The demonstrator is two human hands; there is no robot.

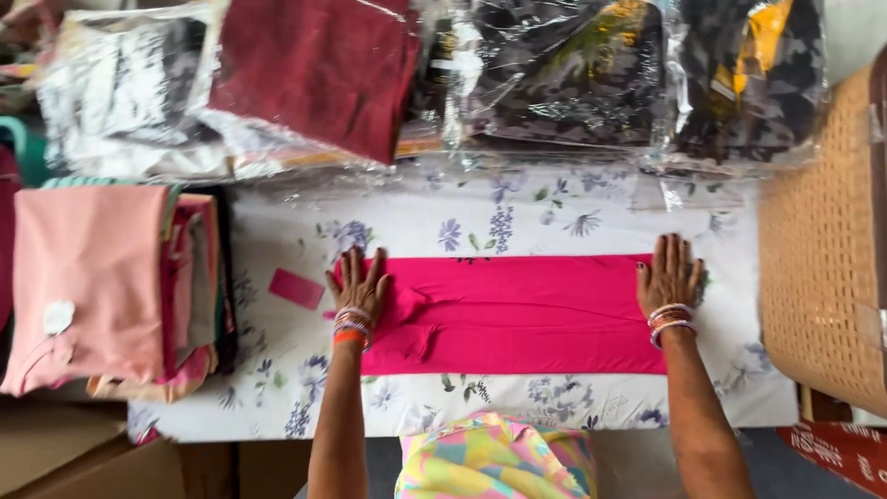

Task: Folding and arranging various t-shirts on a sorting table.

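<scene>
Across the middle of the floral-sheeted worktop (pixel 573 217): folded pink garment (pixel 517 314), pressed flat by left hand (pixel 358 288) and right hand (pixel 667 275), both open, gripping nothing. Risk: bunched left end could crease under pressure; small pink tag (pixel 296 288) nearby may get lost.

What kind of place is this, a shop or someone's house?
Probably a clothes shop or packing room. Clothes sealed in clear plastic bags line the back, a stack of folded clothes sits alongside, and both hands press a pink garment flat on the table.

floral sheet (pixel 554 208) covers the table, woven chair (pixel 818 249) beside it.
</scene>
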